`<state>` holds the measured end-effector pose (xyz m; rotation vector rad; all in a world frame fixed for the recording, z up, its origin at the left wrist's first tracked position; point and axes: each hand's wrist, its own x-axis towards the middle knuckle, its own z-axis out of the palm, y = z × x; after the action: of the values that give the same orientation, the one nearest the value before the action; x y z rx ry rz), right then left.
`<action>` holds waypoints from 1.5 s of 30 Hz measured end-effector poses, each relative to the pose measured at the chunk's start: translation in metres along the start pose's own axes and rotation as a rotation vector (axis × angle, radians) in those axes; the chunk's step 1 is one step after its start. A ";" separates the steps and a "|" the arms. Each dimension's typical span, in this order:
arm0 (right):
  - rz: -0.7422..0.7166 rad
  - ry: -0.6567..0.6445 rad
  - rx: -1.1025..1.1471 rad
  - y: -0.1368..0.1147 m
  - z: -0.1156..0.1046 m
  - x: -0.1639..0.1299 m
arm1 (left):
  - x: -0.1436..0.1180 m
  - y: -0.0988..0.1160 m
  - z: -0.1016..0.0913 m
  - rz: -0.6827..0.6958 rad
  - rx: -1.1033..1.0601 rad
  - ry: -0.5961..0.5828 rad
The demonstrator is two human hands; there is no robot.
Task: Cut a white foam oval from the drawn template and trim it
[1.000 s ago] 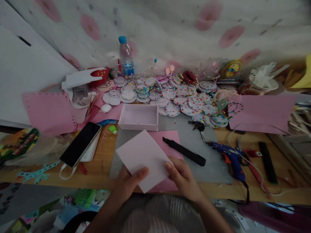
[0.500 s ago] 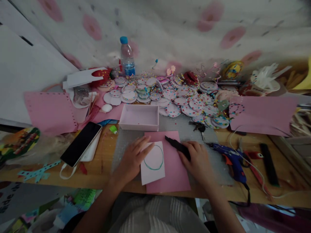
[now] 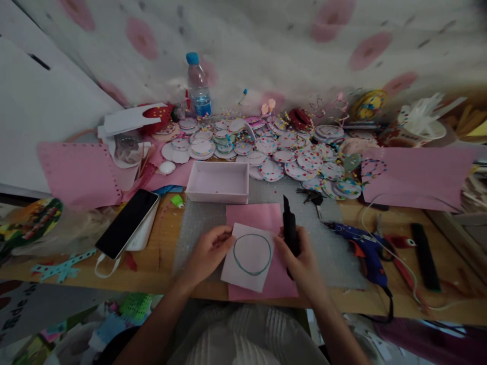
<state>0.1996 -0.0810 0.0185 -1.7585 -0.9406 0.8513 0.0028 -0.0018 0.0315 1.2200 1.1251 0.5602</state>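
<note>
The left hand rests its fingers together on the left edge of a pale pink card, pressing it flat. A green circle is drawn on the card and fills most of it. The card lies tilted on a darker pink sheet, which sits on a grey cutting mat near the front edge of the wooden surface.

The right hand is closed around a black craft knife, fingers clamped on its handle. The knife stands nearly upright in the view, its tip pointing toward the back of the surface, just beside the right edge of the card.

Just behind the pink sheet, toward the middle of the surface, stands an open shallow pink box. Behind it, along the back edge, spreads a heap of round discs dotted with coloured specks, and a water bottle with a blue cap stands upright at the back left. A phone lies dark screen up on the left side, near a large pink sheet with a punched edge. On the right, a blue glue gun lies beside the mat, its cable trailing over the front edge, and a set of keys lies at the mat's back right corner. Another large pink sheet covers the right back part of the surface.
</note>
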 end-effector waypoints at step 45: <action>0.042 -0.185 0.004 -0.016 -0.014 -0.006 | -0.012 0.036 -0.010 0.393 0.822 -0.051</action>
<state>0.2050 -0.0875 0.0386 -1.7221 -1.0237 1.0565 -0.0033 0.0043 0.0700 2.1831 1.1080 0.3487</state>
